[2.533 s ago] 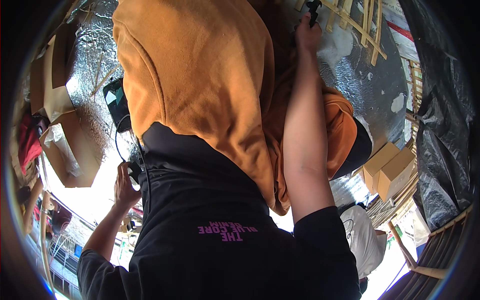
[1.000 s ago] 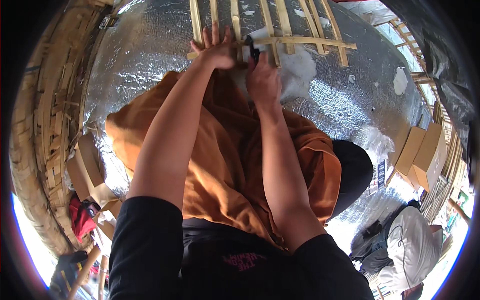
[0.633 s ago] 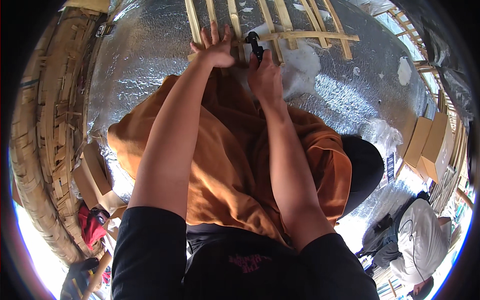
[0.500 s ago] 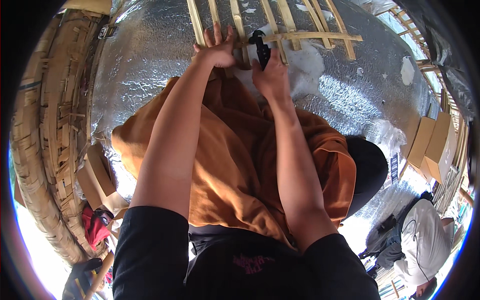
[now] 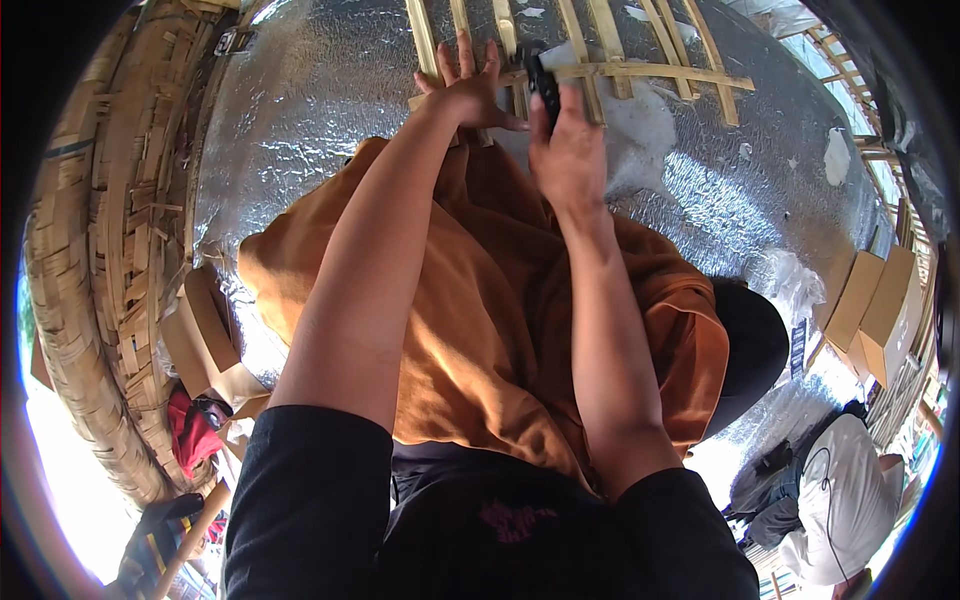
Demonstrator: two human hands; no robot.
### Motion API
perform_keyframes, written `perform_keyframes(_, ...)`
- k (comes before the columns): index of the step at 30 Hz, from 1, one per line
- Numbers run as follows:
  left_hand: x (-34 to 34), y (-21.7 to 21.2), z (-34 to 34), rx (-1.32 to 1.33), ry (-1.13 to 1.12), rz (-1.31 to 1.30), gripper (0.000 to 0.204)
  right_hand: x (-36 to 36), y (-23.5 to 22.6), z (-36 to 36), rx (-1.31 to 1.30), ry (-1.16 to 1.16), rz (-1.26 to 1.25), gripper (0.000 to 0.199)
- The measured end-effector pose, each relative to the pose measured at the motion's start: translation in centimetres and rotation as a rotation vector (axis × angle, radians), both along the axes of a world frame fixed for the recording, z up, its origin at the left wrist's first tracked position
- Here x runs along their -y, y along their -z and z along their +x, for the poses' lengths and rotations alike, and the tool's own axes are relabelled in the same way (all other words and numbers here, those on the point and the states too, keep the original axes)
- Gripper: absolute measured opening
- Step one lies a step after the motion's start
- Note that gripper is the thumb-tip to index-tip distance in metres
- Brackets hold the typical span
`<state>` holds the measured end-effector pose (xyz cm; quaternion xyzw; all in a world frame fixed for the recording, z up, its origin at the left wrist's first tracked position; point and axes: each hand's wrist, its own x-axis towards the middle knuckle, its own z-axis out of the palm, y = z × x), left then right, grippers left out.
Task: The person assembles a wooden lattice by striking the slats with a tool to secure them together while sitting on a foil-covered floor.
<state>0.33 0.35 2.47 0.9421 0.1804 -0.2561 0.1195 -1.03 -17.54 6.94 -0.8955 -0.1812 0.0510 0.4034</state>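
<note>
My left hand [image 5: 470,98] lies with its fingers spread over pale wooden slats [image 5: 421,40], pressing on them near their lower ends. The thumb points toward the tool beside it. In my right hand [image 5: 570,150] is a short black hammer [image 5: 541,78], its shape smeared by motion, held over the thin crosspiece [image 5: 650,71] that runs across several long slats. The hammer's head is too blurred to tell whether it touches the wood. An orange-brown cloth [image 5: 480,330] covers my lap just below the slats.
A silvery foil sheet [image 5: 300,150] lies under the slats. Woven bamboo [image 5: 110,250] runs along the left side. Open cardboard boxes stand left [image 5: 200,330] and right [image 5: 880,310]. A person in a white shirt [image 5: 845,490] is at the lower right.
The whole view has shifted, moving everything slightly right. The hammer has tilted and is now blurred, with my right hand moving a little back toward me. My left hand stays on the slats.
</note>
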Motion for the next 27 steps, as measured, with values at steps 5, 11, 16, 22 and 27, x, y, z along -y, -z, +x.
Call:
perform_keyframes(5, 0.4, -0.1, 0.6, 0.006, 0.006, -0.018, 0.153, -0.2, -2.3, 0.6, 0.336, 0.038, 0.400, 0.033)
perform_keyframes(11, 0.5, 0.0, 0.4, 0.015, -0.020, -0.006, 0.152, 0.0, 0.4, -0.8, 0.129, -0.014, -0.114, 0.034)
perform_keyframes(16, 0.9, -0.1, 0.1, 0.033, -0.012, 0.054, 0.143, -0.3, -1.9, -0.3, 0.326, 0.035, 0.265, 0.032)
perform_keyframes(22, 0.8, -1.0, 0.4, -0.005, -0.028, 0.023, 0.148, 0.3, 1.2, -0.5, 0.207, -0.008, -0.068, 0.032)
perform_keyframes(27, 1.6, -1.6, -0.6, 0.117, 0.041, 0.009, 0.118, -0.1, -1.4, 0.0, 0.357, 0.073, 0.252, 0.033)
